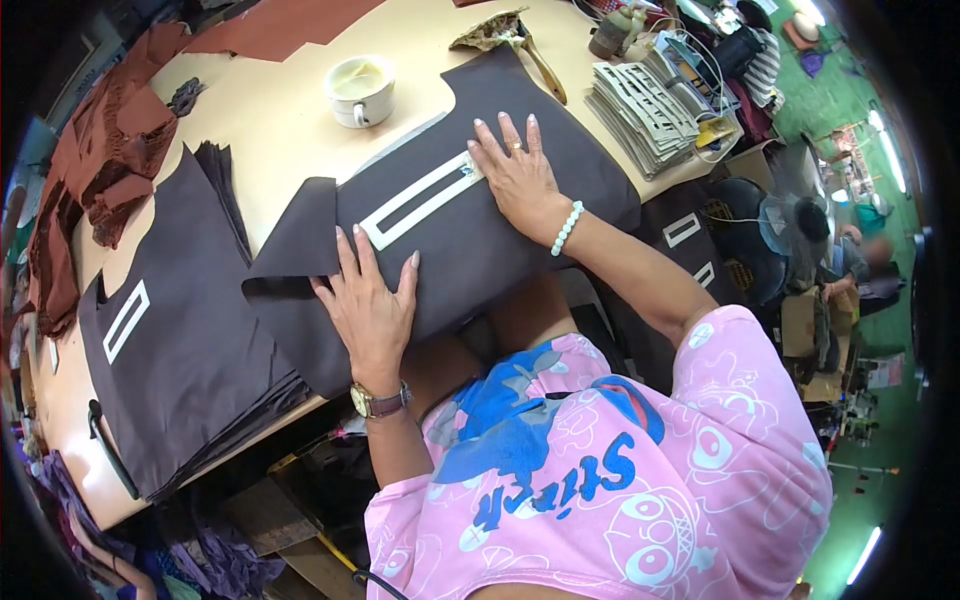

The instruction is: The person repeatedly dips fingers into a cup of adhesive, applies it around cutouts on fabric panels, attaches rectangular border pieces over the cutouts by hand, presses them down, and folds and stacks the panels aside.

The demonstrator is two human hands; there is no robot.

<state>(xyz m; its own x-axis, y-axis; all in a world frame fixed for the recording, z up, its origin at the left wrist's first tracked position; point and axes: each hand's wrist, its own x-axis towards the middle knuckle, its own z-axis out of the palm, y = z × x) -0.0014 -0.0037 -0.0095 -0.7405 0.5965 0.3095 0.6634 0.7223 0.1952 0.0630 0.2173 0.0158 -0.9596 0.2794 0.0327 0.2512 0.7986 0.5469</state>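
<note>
A dark cut fabric piece [440, 270] lies across the table in front of me, its left corner folded over. On it rests a white rectangular frame-shaped strip [410, 206] with a long slot. My right hand [517, 180] lies spread on the fabric, its fingers at the strip's upper right end. Flat on the cloth near the strip's lower left end is my left hand [370, 305], fingers apart. Further left, a stack of similar dark fabric pieces [200, 330] bears another white frame strip [125, 322] on top.
A white cup [360, 92] with pale contents stands at the back, and a brush [543, 65] lies right of it. Stacked white frame strips [640, 115] sit at the right. Rust-coloured fabric [110, 140] heaps along the left edge. A person [850, 260] is in the right background.
</note>
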